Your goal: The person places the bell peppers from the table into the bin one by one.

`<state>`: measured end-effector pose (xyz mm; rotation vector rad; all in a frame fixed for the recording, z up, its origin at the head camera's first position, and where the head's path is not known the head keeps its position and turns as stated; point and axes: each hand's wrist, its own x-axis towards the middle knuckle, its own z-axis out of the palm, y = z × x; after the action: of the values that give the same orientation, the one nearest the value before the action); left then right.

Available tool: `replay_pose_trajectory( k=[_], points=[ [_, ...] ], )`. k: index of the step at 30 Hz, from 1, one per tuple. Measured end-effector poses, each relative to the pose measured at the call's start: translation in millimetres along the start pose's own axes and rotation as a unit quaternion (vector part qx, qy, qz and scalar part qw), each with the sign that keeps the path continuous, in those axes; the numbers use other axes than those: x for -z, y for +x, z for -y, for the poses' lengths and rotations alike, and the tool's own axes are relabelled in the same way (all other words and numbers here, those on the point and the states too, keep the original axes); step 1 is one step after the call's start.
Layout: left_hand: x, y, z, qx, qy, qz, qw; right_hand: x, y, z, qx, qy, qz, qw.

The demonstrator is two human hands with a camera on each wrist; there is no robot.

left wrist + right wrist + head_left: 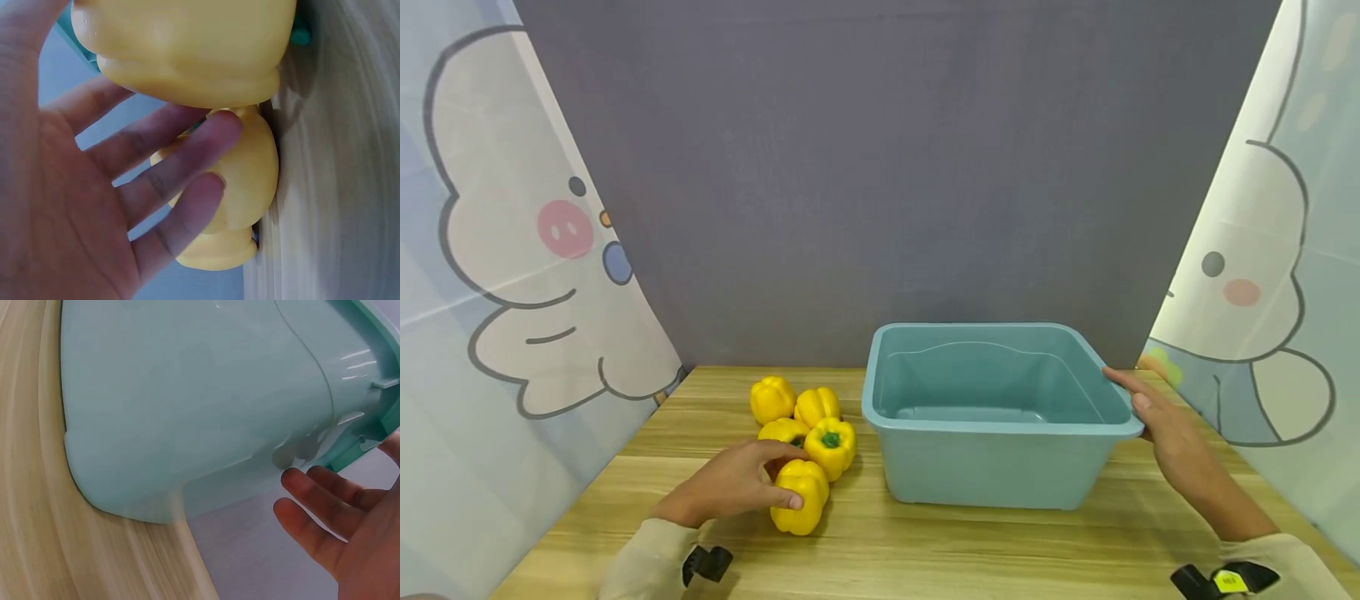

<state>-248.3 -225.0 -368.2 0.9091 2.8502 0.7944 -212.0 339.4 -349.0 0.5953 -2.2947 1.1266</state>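
Left hand [730,483] spread wide over the nearest pepper [801,497] — fingertips touching. Right hand [1172,433] flat, thumb on the tub [1000,467] rim — gripping nothing.

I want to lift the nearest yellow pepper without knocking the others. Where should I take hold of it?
Take the nearest pepper across its ribbed flanks from the near left, where the left hand already rests; the other peppers crowd its far side.

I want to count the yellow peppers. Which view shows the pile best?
The head view: all five yellow peppers lie clustered left of the tub. The left wrist view shows only two, close up and cropped; the right wrist view shows none.
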Motion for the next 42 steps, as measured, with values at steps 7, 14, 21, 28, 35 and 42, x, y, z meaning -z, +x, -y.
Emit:
replay_pose_trajectory(
  k=[7, 14, 21, 28, 35, 42],
  points=[
    [2.7, -0.6, -2.4, 0.016, 0.005, 0.029, 0.9994, -0.9, -1.3, -2.1, 0.002, -0.018, -0.003, 1.000],
    [2.2, -0.3, -1.5, 0.013, -0.022, 0.060, 0.9979, -1.9, -2.8, -0.8, -0.002, -0.005, 0.001, 1.000],
    [2.1, 2.4, 3.3, -0.006, -0.079, 0.073, 0.9942, -2.1, -0.8, 0.8, 0.006, 0.015, 0.001, 1.000],
    [1.8, 1.0, 7.7, -0.016, -0.113, 0.073, 0.9908, -1.7, -0.6, 1.4, 0.007, 0.011, 0.009, 1.000],
    [1.6, -1.7, 10.0, -0.017, -0.124, 0.061, 0.9903, -2.3, 0.7, 3.2, 0.009, 0.021, 0.016, 1.000],
    [1.3, -1.2, 11.6, -0.044, -0.186, 0.055, 0.9800, -2.5, 1.3, 3.0, 0.011, 0.028, 0.012, 0.999]
  ],
)
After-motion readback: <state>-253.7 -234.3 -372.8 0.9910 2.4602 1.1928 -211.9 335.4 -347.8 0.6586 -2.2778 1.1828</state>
